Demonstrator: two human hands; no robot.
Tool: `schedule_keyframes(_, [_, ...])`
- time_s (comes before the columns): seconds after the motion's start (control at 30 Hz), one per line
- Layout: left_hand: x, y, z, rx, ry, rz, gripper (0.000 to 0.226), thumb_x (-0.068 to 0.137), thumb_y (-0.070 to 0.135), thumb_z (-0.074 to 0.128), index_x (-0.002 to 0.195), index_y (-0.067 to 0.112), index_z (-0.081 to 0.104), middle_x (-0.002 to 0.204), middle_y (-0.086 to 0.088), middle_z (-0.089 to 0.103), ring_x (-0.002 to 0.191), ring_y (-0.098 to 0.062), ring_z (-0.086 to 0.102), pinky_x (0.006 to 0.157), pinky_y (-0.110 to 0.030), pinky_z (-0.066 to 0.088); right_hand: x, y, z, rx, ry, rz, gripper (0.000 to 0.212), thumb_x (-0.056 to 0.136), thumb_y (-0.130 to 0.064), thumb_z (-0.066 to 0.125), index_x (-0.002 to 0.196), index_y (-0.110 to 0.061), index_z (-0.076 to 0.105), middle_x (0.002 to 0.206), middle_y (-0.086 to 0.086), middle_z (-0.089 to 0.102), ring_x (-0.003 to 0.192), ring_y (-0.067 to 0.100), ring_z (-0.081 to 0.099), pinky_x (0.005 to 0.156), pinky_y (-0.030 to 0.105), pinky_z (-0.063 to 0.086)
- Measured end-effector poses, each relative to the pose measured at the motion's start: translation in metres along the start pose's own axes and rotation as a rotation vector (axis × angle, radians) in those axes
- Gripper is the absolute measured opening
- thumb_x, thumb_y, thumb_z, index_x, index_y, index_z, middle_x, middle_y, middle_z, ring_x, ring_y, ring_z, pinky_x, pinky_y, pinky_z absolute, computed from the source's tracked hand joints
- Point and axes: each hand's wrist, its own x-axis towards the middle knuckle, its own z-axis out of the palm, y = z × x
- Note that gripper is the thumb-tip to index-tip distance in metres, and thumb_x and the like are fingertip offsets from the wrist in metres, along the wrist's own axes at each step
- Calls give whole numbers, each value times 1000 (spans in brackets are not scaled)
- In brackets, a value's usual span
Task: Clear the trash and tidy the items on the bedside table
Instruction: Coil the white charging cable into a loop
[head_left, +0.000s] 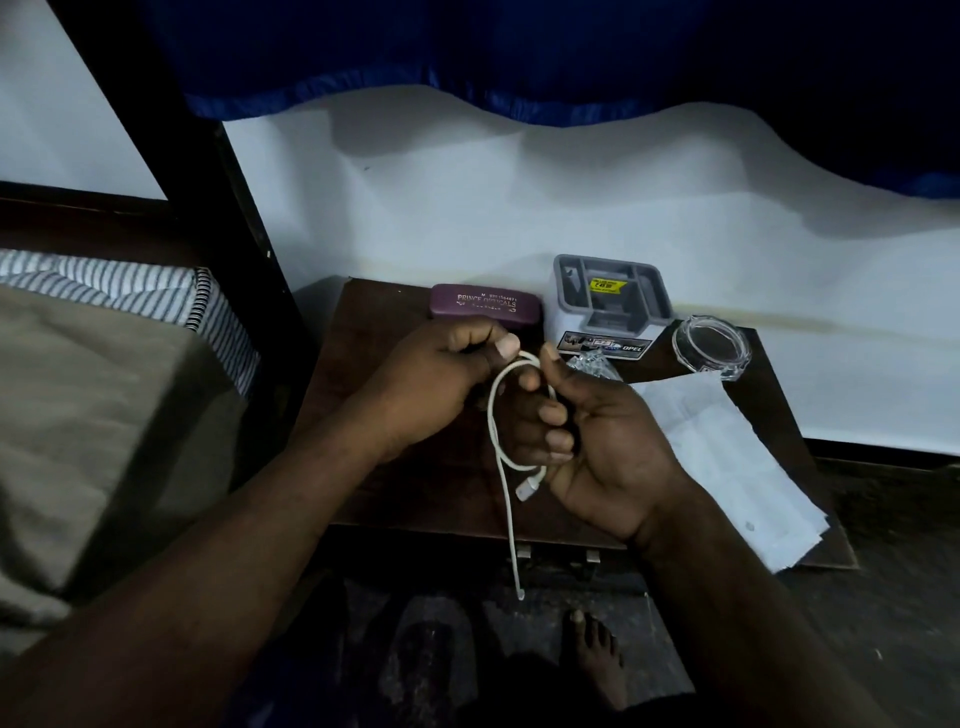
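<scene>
Frame centre | white cable (492, 410) was pinched by left hand (441, 379) | its loop was gripped by curled right hand (602, 447)

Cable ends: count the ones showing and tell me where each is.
2. One plug sits just below the right hand's curled fingers; the other end dangles past the bedside table's front edge. The left hand pinches the white cable's loop.

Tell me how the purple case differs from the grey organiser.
The case is purple, the organiser grey. The case is closed and flat; the organiser is open-topped with compartments. The case bears gold lettering, the organiser a yellow sticker. Both sit at the table's back edge.
</scene>
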Motion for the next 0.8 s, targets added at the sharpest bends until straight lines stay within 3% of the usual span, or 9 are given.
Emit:
schedule_keyframes(0.13, [0,-2,5,-134,8,-144,30,106,21,54,94,-3,69,81,-18,66,76,-27,56,66,-31,49,1,-1,-3,162,-34,-62,42,110,-37,37,80,-13,52,57,-6,37,42,4,30,47,17,16])
schedule_keyframes(0.27, [1,-5,7,-141,20,-209,34,106,20,54,82,17,77,78,-15,68,61,-20,59,55,-26,52,3,-5,-4,328,-97,-106,42,111,-38,32,81,-16,52,59,-7,40,46,4,31,48,16,22])
schedule_keyframes(0.33, [0,-7,10,-125,13,-239,36,103,7,52,80,18,77,76,-18,66,60,-21,58,55,-27,51,3,-6,-5,400,-141,-125,43,111,-40,30,82,-17,52,61,-9,41,48,3,33,50,15,26])
schedule_keyframes(0.4, [-1,-9,14,-63,-33,-255,35,97,-6,46,92,9,77,82,-25,69,67,-27,60,58,-29,52,3,-6,-4,452,-161,-160,43,112,-39,29,84,-17,53,63,-9,43,51,4,35,52,15,29])
schedule_keyframes(0.47, [-1,-10,18,9,-77,-270,39,96,-7,44,98,12,78,91,-22,75,74,-28,65,66,-36,59,3,-7,-4,473,-143,-222,41,112,-35,29,85,-16,53,66,-7,45,54,5,40,54,16,34])
schedule_keyframes(0.6, [-3,-13,18,141,-153,-287,41,102,5,50,79,27,75,70,-6,72,68,-23,68,71,-40,62,2,-9,-8,511,-89,-345,40,112,-30,27,86,-15,54,70,-5,50,59,7,45,59,18,39])
schedule_keyframes(0.67, [-4,-13,17,229,-190,-256,44,102,13,56,74,40,77,69,-5,73,63,-16,68,66,-34,63,2,-11,-10,505,-25,-404,40,113,-28,26,87,-15,54,73,-5,52,64,8,47,67,21,38])
schedule_keyframes(0.8, [-8,-12,17,510,-319,-195,18,98,48,60,97,43,77,68,6,73,56,-5,67,59,-17,52,2,-13,-11,482,65,-504,18,99,-25,48,88,-15,59,80,-4,64,76,10,61,76,22,47])
